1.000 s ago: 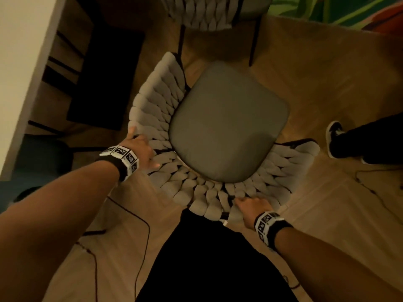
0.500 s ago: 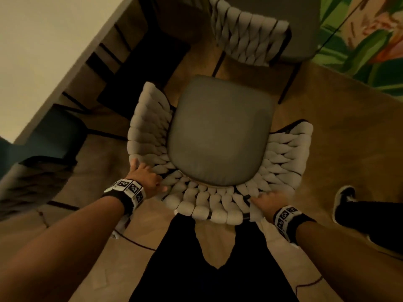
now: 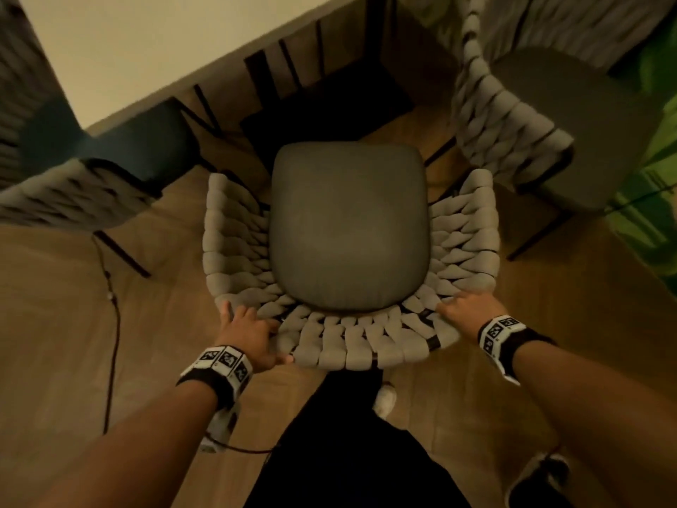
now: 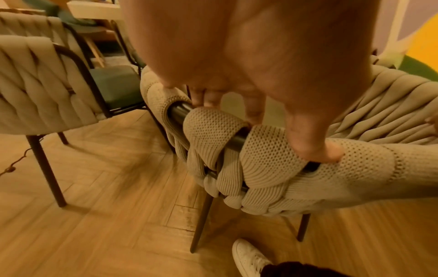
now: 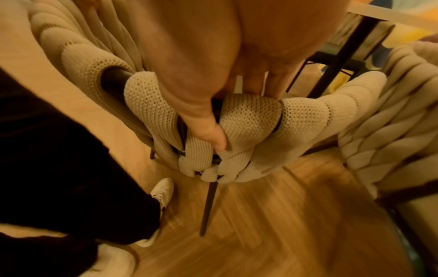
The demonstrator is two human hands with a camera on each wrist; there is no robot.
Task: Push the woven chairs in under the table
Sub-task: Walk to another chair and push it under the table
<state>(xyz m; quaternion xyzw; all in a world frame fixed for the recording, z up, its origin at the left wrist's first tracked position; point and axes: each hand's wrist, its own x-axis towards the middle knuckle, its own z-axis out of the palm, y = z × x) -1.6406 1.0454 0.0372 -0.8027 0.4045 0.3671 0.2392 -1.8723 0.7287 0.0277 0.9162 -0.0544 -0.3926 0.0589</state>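
Observation:
A woven chair (image 3: pixel 348 232) with a grey seat cushion and a cream braided back stands in front of me, its seat facing the white table (image 3: pixel 165 42). My left hand (image 3: pixel 249 331) grips the back's top rail at its left corner; in the left wrist view the fingers (image 4: pixel 251 105) curl over the dark rail and the thumb presses the weave. My right hand (image 3: pixel 465 309) grips the rail at the right corner, and the right wrist view shows its thumb (image 5: pixel 213 135) tucked into the braids (image 5: pixel 249 121).
A second woven chair (image 3: pixel 520 115) stands at the right, close to the table's corner. A third (image 3: pixel 73 192), with a dark teal seat, sits at the left, partly under the table. A cable (image 3: pixel 113 317) runs across the wooden floor at left. My white shoes (image 3: pixel 384 397) are behind the chair.
The chair has swung round in my hands and now faces the table squarely. The table's edge and the left chair have come further into view.

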